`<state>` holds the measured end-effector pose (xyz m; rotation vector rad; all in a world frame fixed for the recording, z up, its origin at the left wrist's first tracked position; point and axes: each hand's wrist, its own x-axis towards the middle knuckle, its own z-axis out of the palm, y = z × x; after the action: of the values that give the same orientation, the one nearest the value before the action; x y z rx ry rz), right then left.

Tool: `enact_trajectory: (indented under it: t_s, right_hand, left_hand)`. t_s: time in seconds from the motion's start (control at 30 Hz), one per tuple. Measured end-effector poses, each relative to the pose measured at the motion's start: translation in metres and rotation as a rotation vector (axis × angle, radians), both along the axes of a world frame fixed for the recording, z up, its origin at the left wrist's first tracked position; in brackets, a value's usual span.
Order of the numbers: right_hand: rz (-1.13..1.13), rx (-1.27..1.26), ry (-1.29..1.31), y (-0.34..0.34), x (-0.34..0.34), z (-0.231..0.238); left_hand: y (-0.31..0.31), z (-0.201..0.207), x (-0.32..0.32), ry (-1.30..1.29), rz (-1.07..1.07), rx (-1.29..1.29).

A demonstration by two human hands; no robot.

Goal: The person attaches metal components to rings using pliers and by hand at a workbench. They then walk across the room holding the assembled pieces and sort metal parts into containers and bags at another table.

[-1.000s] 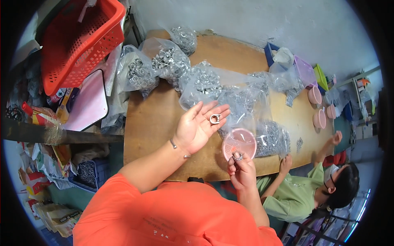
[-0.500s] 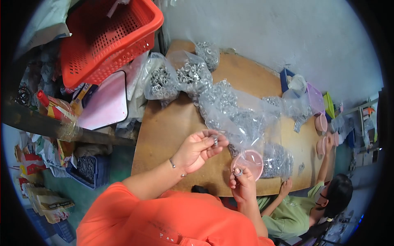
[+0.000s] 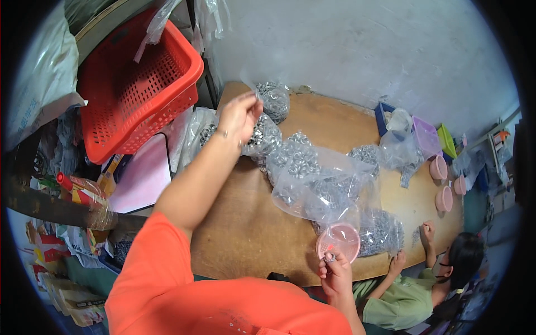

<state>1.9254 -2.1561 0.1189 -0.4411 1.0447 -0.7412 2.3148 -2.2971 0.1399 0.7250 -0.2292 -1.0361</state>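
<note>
My left hand (image 3: 240,118) is stretched far out over the clear plastic bags of metal rings at the back left of the table. Motion smears its fingers, so their grip and anything in them cannot be made out. Under and beside it stand an opened bag of metal rings (image 3: 264,137) and a fuller bag (image 3: 273,101). Near the table's front edge, my right hand (image 3: 336,274) pinches a small metal ring (image 3: 329,257) between thumb and fingers. That hand is just in front of a pink round basket (image 3: 338,243), whose rim is partly covered by clear plastic.
More bags of metal parts (image 3: 307,167) lie across the table (image 3: 234,229). A red crate (image 3: 139,84) and a pink-white board (image 3: 142,176) are at the left. A co-worker in green (image 3: 402,301) sits at the right, near small pink bowls (image 3: 444,198) and coloured bins (image 3: 426,137).
My left hand has swung away from near my right hand, up and left to the bags. My right hand stays by the pink basket, still pinching the metal ring. The view has shifted slightly.
</note>
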Motion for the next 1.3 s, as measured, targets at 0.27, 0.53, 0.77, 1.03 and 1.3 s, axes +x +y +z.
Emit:
enact_trajectory:
  t_s: [0.27,0.53,0.77,1.03,1.3]
  right_hand:
    - [-0.089,0.044,0.048,0.004,-0.012,-0.002]
    - [0.064,0.05,0.018,-0.008,0.013,-0.001]
    - [0.304,-0.028,-0.083,-0.006,0.034,0.0]
    - [0.216,-0.074,-0.232,0.001,0.023,-0.006]
    - [0.254,-0.213,-0.23,0.002,0.032,0.01]
  left_hand:
    - [-0.067,0.016,0.038,-0.038,0.003,0.36]
    - [0.094,0.022,-0.135,-1.43,-0.297,-0.497]
    - [0.162,-0.026,-0.167,-1.141,-0.619,-0.28]
    - [0.132,-0.024,-0.062,-1.009,0.268,0.373]
    - [0.12,-0.058,0.069,-1.531,0.119,0.83]
